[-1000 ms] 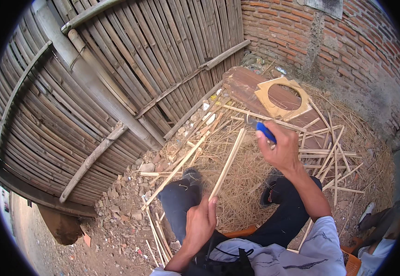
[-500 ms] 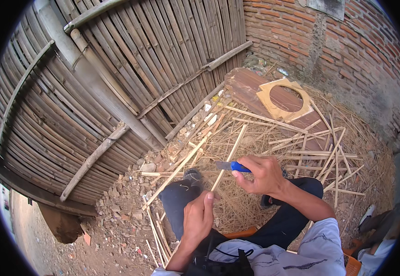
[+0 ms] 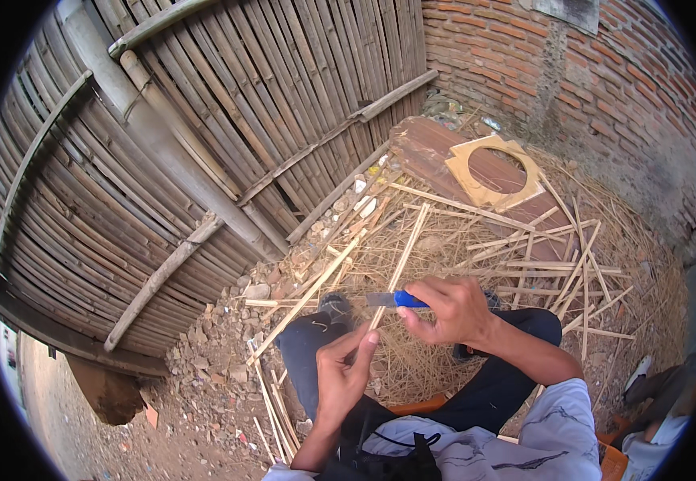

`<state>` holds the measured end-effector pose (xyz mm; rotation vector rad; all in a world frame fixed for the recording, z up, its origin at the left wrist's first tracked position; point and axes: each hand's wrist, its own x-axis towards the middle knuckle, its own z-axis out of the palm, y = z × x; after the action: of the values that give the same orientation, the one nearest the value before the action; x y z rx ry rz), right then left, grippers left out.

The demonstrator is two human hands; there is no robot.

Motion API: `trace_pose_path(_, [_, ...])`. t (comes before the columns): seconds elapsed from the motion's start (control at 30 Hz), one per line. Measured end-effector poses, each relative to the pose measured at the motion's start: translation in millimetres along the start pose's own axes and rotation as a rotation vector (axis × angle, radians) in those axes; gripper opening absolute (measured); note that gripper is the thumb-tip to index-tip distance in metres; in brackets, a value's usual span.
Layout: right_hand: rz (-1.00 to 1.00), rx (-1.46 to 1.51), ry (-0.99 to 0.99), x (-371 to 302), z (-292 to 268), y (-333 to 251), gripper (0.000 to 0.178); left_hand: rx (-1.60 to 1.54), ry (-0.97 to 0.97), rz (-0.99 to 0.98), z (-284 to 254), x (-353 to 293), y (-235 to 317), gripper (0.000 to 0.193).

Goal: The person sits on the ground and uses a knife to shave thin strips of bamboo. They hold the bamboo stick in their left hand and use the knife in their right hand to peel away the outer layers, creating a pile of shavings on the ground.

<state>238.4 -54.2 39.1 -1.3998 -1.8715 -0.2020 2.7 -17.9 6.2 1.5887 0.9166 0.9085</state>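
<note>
My left hand (image 3: 343, 370) pinches the near end of a pale bamboo strip (image 3: 406, 255), which slants up and away from me over the straw-covered ground. In my right hand (image 3: 453, 311) is a utility knife with a blue handle (image 3: 409, 299); the fingers are wrapped round it. Its grey blade (image 3: 380, 299) points left and lies across the strip, a little beyond my left thumb. Both hands are above my lap, between my bent knees.
More bamboo strips (image 3: 580, 268) lie crossed on shavings at the right. Several strips (image 3: 280, 413) rest near my left leg. A brown board (image 3: 428, 148) carries a cardboard piece with a round hole (image 3: 461, 170). A bamboo wall (image 3: 284, 104) and a brick wall (image 3: 492, 64) stand behind. Another person's leg (image 3: 652, 401) shows at right.
The knife has moved slightly down and left along the strip, nearer my left hand. My left hand and the strip have shifted up a little.
</note>
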Motion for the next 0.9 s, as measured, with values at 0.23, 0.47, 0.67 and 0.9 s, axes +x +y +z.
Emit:
trace_pose_path(0.23, [-0.025,-0.086,0.043,3.9,-9.4,3.7,0.023,0.069,0.013,0.059,-0.5,0.3,6.0,0.029])
trace_pose_path(0.47, [0.28,-0.142,0.337,22.9,-49.8,54.6,0.022,0.098,0.018,0.04,-11.0,-17.1,-8.2,0.029])
trace_pose_path(0.67, [0.151,-0.069,0.197,7.3,-29.8,31.9,0.021,0.101,0.062,0.054,-7.2,-8.7,2.6,0.029])
trace_pose_path(0.9, [-0.035,0.009,0.007,-3.8,0.5,2.0,0.023,0.067,0.058,0.076,0.4,-3.6,7.1,0.029])
